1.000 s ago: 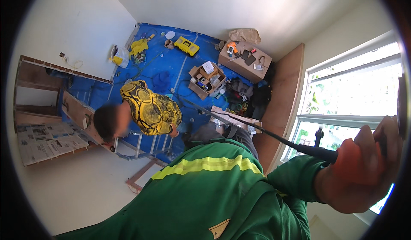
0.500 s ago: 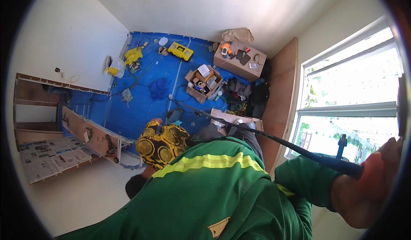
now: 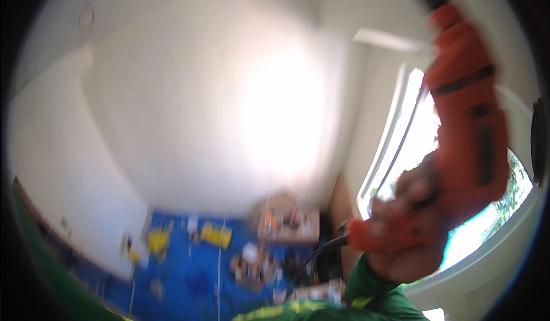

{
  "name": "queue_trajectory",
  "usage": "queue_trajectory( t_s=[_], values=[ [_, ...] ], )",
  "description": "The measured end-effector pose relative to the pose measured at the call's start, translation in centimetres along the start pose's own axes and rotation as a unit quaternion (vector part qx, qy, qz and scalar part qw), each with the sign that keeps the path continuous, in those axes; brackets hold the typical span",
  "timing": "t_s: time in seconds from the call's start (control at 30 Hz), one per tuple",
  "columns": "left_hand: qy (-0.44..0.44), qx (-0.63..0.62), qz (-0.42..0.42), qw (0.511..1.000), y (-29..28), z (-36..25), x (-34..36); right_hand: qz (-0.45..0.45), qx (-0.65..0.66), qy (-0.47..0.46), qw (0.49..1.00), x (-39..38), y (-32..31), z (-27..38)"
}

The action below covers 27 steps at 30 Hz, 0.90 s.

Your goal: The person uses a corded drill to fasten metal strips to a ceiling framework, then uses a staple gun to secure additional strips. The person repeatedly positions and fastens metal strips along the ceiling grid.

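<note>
An orange-red power drill (image 3: 470, 137) with a dark front end fills the right of the view, tipped upward and blurred. My right hand (image 3: 413, 229) is closed on its handle, with the green sleeve below. A dark cord runs from the handle's base down toward the blue-covered floor. A green sleeve (image 3: 34, 229) shows along the lower left edge, but my left hand is out of view.
White walls (image 3: 189, 103) surround a bright window (image 3: 384, 160) at right. Below, on blue floor sheeting (image 3: 189, 281), lie a yellow case (image 3: 217, 235), an open cardboard box (image 3: 252, 269), a box (image 3: 289, 229) with small items on top, and a plywood board (image 3: 344, 195) along the wall.
The view has tilted up to the upper walls, now blurred. My right hand has raised the drill, which now shows in full. The co-worker in yellow patterned clothing has left the view.
</note>
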<state>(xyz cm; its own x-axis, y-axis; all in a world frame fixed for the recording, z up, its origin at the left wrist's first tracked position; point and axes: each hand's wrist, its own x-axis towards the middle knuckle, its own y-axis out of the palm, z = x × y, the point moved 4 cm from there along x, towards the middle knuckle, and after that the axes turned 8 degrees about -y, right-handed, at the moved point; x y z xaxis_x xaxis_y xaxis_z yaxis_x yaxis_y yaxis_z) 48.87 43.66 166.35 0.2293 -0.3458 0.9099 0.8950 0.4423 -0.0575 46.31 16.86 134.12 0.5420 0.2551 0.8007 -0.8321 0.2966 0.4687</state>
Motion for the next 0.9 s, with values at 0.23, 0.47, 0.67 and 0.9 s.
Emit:
queue_trajectory(
  t_s=[0.23, 0.47, 0.67, 0.9],
  values=[
    [0.007, -0.017, -0.139, 0.990, -15.0, -3.5, 13.5, -0.119, -0.059, -0.249, 0.959, 4.2, -5.4, 1.6],
    [-0.041, -0.143, -0.082, 0.986, -18.6, -4.9, 18.3, -0.034, -0.065, -0.354, 0.932, 9.3, 0.3, 8.4],
    [0.031, -0.250, -0.221, 0.942, -18.6, -5.1, 20.3, 0.056, -0.116, -0.419, 0.899, 13.7, 2.7, 11.1],
    [-0.016, -0.500, -0.203, 0.842, -16.8, -4.5, 24.6, 0.062, -0.119, -0.463, 0.876, 16.5, 5.1, 14.4]
  ],
)
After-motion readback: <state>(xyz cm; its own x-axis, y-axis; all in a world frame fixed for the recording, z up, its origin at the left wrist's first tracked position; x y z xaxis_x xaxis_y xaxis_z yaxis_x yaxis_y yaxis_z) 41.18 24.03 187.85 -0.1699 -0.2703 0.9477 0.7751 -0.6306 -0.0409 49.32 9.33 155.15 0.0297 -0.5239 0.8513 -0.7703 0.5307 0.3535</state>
